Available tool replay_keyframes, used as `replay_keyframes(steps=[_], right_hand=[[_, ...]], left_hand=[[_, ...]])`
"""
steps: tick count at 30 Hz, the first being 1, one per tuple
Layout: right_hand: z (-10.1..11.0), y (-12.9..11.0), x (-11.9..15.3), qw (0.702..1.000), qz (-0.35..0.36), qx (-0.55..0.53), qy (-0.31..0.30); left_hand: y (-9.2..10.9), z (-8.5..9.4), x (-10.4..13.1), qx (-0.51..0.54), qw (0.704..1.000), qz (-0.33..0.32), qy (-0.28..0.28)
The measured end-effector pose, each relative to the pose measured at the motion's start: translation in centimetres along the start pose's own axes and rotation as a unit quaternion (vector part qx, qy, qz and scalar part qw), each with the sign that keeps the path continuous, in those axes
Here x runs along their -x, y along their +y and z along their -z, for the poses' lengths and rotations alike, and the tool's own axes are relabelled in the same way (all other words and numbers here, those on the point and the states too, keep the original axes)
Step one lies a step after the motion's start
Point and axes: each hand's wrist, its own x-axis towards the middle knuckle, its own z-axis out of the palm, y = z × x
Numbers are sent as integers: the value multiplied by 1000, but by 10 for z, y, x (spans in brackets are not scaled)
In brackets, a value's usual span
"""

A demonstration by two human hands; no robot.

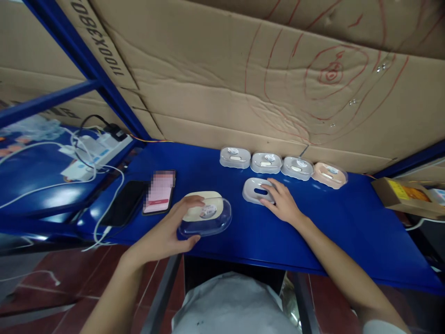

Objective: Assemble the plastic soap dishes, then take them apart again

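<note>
My left hand is closed around the left end of a clear oval plastic cover, thumb at its near edge and fingers over the top. The cover carries a round printed label. Behind and partly under it, a cream oval piece shows; whether the two touch I cannot tell. To the right, a light grey oval tray with a slot in its middle lies on the blue table. My right hand grips its right end between thumb and fingers.
Along the cardboard wall stand several lidded oval boxes, a grey one leftmost and a peach one rightmost. Two phones, one lit and one dark, lie left near a white power strip with cables. An open carton sits right.
</note>
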Motion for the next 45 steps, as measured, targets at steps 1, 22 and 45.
replay_keyframes(steps=[1,22,45], right_hand=[[1,0,1,1000,6,-1,-7],[-65,-101,-131,982,52,-173,-53],[-15,-58,-13,995,10,-81,-65]], left_hand=[[-3,-1,-2,1,1000,-5,23],[-42,70,-46,-140,952,72,262],[-132,68,-206,-111,992,53,38]])
